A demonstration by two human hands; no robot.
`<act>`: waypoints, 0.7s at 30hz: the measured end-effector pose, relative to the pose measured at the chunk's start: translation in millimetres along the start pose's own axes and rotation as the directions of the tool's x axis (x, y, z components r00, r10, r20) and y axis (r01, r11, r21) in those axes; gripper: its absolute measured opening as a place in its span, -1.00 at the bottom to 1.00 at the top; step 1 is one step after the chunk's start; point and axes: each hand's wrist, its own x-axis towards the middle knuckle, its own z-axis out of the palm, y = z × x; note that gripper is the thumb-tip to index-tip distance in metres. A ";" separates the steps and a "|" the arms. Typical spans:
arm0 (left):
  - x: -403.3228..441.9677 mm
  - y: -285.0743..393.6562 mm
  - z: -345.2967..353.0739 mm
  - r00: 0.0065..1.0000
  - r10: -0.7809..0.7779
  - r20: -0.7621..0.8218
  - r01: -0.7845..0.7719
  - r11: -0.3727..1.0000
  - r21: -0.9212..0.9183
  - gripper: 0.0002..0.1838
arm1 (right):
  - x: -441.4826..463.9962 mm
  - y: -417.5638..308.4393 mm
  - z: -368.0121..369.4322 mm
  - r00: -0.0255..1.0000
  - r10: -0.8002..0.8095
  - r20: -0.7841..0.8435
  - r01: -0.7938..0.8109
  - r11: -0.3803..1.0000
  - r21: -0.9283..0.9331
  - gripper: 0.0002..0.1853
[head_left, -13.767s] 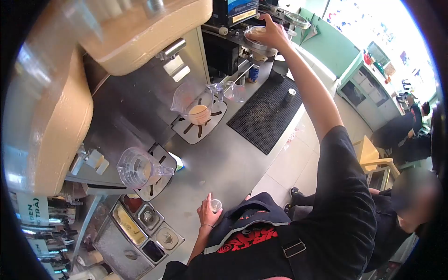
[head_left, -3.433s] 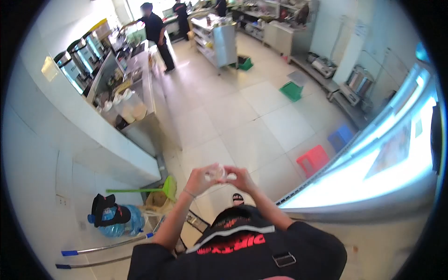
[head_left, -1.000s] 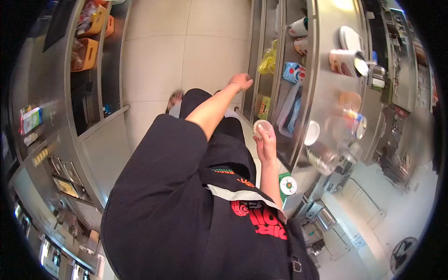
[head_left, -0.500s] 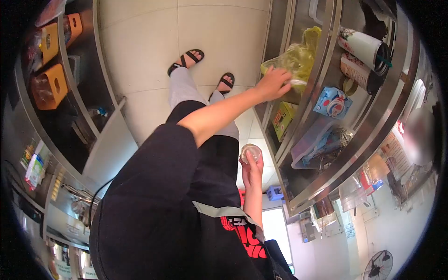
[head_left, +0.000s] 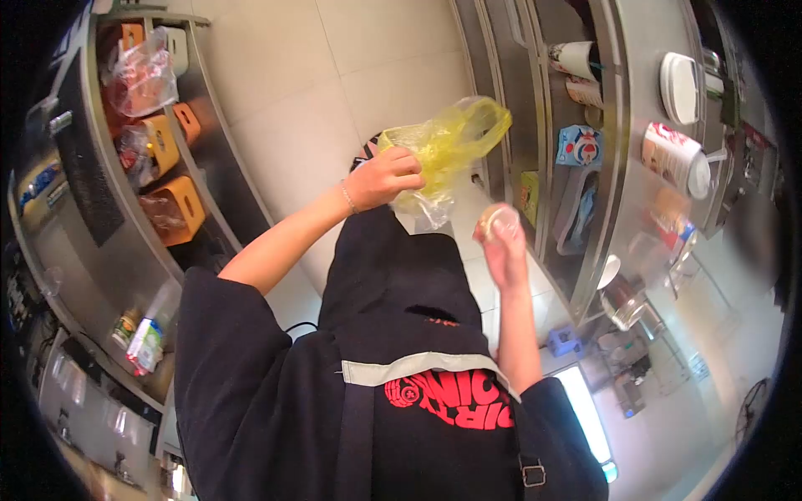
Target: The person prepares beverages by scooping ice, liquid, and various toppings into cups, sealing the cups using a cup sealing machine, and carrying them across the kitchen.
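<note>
My left hand (head_left: 386, 177), with a thin bracelet at the wrist, is closed on a crumpled yellow, see-through plastic bag (head_left: 468, 132) that spreads out to its right. A clear, colourless part of the plastic hangs below the fingers. To the right, my right hand (head_left: 508, 259) grips a small round clear cup (head_left: 499, 220) with its fingers around the side. What the cup holds is too small to make out. Bag and cup are apart, both held in front of my apron.
Steel shelving (head_left: 614, 167) on the right bears printed cups (head_left: 672, 159), a blue-and-white packet (head_left: 579, 145) and a clear tray (head_left: 576, 213). Orange baskets (head_left: 180, 210) stand in shelves on the left. A blue stool (head_left: 564, 341) is at the lower right, beyond the tiled floor (head_left: 292, 117).
My left hand has reached to the right-hand shelf, closed on the yellow bag and drawn it out leftward over the floor. The cup in my right hand is now higher and further right.
</note>
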 end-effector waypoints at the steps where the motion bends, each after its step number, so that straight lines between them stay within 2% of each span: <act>1: -0.8 12.6 -25.4 0.998 0.053 0.036 -0.054 0.998 0.042 -0.76 | 5.7 -10.5 12.3 0.994 -0.054 0.093 0.053 0.998 0.014 -0.49; 3: -3.3 43.8 -76.2 0.993 0.059 0.107 -0.066 0.996 0.067 -0.69 | 32.1 -23.6 49.6 0.944 -0.162 0.288 0.170 0.986 0.000 -0.44; 4: -1.5 61.8 -103.5 0.988 0.054 0.144 -0.068 0.994 0.091 -0.68 | 40.0 -30.7 84.2 0.927 -0.149 0.344 0.126 0.988 0.088 -0.57; 5: -3.4 80.6 -126.6 0.983 0.047 0.179 -0.069 0.991 0.114 -0.67 | 50.6 -31.8 110.3 0.885 -0.118 0.450 0.107 0.993 0.050 -0.59; 6: -7.0 94.7 -144.2 0.984 0.041 0.172 -0.064 0.990 0.125 -0.64 | 79.9 -11.2 120.9 0.784 -0.129 0.607 0.080 0.991 0.107 -0.61; 7: -8.8 111.0 -163.9 0.980 0.037 0.194 -0.069 0.985 0.159 -0.64 | 93.9 1.0 137.3 0.765 -0.151 0.626 0.083 0.987 0.137 -0.61; 8: -9.9 131.5 -185.3 0.984 -0.011 0.180 -0.020 0.986 0.166 -0.62 | 100.3 12.0 156.2 0.672 0.002 0.741 -0.127 0.986 0.113 -0.62; 9: -9.8 149.3 -206.3 0.985 -0.061 0.163 0.032 0.984 0.176 -0.60 | 102.3 20.5 175.2 0.527 0.138 0.839 -0.324 0.945 0.048 -0.62; 10: -9.1 166.5 -226.4 0.984 -0.094 0.154 0.057 0.971 0.230 -0.58 | 99.0 26.8 190.9 0.499 0.125 0.858 -0.331 0.942 0.056 -0.62; 12: -4.8 202.9 -263.8 0.976 -0.168 0.140 0.119 0.945 0.305 -0.57 | 91.3 34.8 218.4 0.355 0.170 0.919 -0.397 0.918 -0.017 -0.62; 13: -3.4 220.5 -278.4 0.967 -0.225 0.118 0.174 0.925 0.337 -0.55 | 81.8 34.2 231.9 0.339 0.154 0.928 -0.401 0.916 -0.006 -0.62; 15: -9.7 245.2 -304.8 0.925 -0.366 0.107 0.338 0.917 0.213 -0.54 | 69.3 25.6 248.0 0.381 0.131 0.915 -0.319 0.948 -0.003 -0.59; 17: -7.0 270.0 -332.5 0.849 -0.455 0.269 0.417 0.889 0.189 -0.51 | 63.1 23.6 259.4 0.381 0.108 0.918 -0.288 0.958 0.007 -0.55; 18: -1.2 282.2 -340.5 0.849 -0.455 0.270 0.413 0.889 0.199 -0.51 | 60.6 21.8 264.7 0.364 0.110 0.925 -0.244 0.970 -0.020 -0.52; 21: 7.1 314.3 -360.0 0.704 -0.483 0.521 0.435 0.873 0.222 -0.42 | 50.3 17.3 282.8 0.292 0.189 0.938 -0.150 0.977 -0.150 -0.44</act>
